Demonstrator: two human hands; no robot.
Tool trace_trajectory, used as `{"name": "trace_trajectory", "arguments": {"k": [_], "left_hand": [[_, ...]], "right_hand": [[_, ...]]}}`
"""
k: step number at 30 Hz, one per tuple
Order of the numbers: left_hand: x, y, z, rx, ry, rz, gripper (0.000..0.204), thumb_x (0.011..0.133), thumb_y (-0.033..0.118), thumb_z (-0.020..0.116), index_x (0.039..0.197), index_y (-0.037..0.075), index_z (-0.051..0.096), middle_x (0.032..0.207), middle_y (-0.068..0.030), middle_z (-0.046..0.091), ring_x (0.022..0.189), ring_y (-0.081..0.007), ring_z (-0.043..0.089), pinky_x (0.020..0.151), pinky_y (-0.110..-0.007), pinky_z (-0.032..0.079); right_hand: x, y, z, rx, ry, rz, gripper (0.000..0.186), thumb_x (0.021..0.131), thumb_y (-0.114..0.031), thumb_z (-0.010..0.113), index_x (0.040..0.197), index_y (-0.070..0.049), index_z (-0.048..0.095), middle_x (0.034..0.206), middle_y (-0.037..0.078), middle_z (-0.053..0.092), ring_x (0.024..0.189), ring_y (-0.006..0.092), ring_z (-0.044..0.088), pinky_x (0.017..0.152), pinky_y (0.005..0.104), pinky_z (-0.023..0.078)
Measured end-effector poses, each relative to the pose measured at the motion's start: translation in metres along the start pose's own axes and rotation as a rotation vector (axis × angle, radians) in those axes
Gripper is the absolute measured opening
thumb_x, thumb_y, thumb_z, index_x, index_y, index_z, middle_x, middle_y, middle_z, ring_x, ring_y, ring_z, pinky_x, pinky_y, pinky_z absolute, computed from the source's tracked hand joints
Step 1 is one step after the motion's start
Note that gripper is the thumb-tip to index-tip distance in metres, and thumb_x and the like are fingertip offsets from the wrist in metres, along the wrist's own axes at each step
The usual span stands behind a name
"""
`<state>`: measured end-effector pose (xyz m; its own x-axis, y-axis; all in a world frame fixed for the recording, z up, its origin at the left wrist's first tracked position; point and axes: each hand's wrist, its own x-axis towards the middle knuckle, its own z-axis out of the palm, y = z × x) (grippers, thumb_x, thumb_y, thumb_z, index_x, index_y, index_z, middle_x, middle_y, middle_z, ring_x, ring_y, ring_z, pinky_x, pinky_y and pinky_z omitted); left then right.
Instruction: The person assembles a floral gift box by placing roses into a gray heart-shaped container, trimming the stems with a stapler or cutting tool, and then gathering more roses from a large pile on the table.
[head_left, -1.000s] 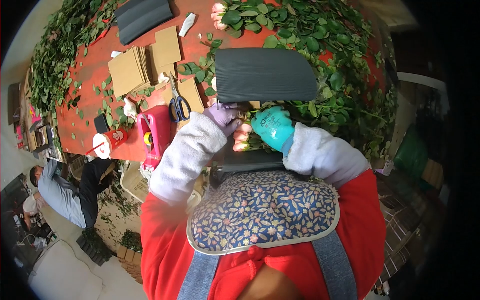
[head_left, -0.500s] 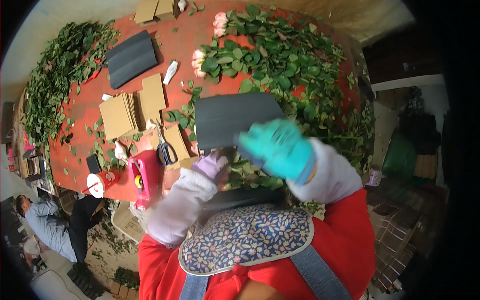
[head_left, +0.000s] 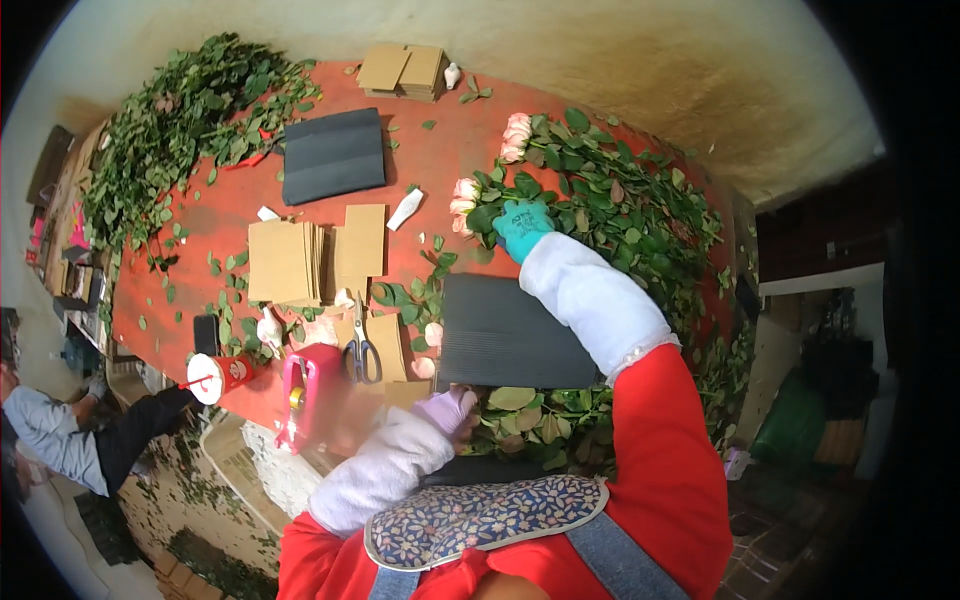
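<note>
My right hand, in a teal glove, reaches to leafy rose stems just right of a cluster of pink roses. Its fingers curl down onto the stems; their tips are hidden. My left hand, in a lavender glove, is at the lower left corner of a black corrugated sheet. Its fingers look curled, and what they hold is hidden. The sheet lies over rose stems and leaves, which show below its near edge. Another pink rose cluster lies farther back.
Left of the sheet are scissors, cardboard pieces, a pink tape dispenser and a red cup. A second black sheet and piled foliage lie farther back on the red table. A person sits at far left.
My right hand has moved off the black sheet, out and away to the rose stems beyond it. My left hand stays by the sheet's near left corner. The whole view has shifted.
</note>
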<state>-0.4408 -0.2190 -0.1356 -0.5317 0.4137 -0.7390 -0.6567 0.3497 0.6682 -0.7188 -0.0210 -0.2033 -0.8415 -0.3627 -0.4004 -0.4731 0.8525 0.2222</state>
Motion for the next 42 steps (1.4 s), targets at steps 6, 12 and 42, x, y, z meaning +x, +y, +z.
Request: {"name": "trace_trajectory", "arguments": {"k": [6,12,42], "left_hand": [[0.004,-0.006,0.001,0.225,-0.003,0.235,0.032,0.096,0.041,0.049,0.105,0.01,0.057,0.083,-0.0035,0.063,0.064,-0.0169,0.058,0.053,-0.035,0.05],[-0.001,0.002,-0.002,0.407,-0.008,0.284,0.032,0.097,0.039,0.048,0.104,0.01,0.057,0.083,-0.0039,0.063,0.065,-0.0178,0.059,0.055,-0.036,0.051],[0.001,0.008,0.005,0.582,-0.04,0.187,0.016,0.093,0.014,0.054,0.107,0.009,0.058,0.092,-0.0087,0.066,0.082,-0.0245,0.067,0.068,-0.037,0.056]], "right_hand": [[-0.031,0.006,-0.008,0.167,0.216,-0.038,0.027,0.082,-0.026,0.066,0.109,-0.019,0.064,0.115,0.01,0.058,0.113,0.0314,0.054,0.091,0.051,0.042],[-0.021,-0.024,-0.019,0.052,0.065,0.027,0.033,0.084,-0.036,0.067,0.112,-0.02,0.064,0.123,0.01,0.052,0.111,0.0306,0.053,0.085,0.0535,0.043],[-0.092,0.061,-0.049,0.827,0.547,-0.121,0.026,0.091,-0.019,0.064,0.114,-0.007,0.065,0.096,0.012,0.069,0.082,0.0192,0.063,0.075,0.0346,0.051]]}}
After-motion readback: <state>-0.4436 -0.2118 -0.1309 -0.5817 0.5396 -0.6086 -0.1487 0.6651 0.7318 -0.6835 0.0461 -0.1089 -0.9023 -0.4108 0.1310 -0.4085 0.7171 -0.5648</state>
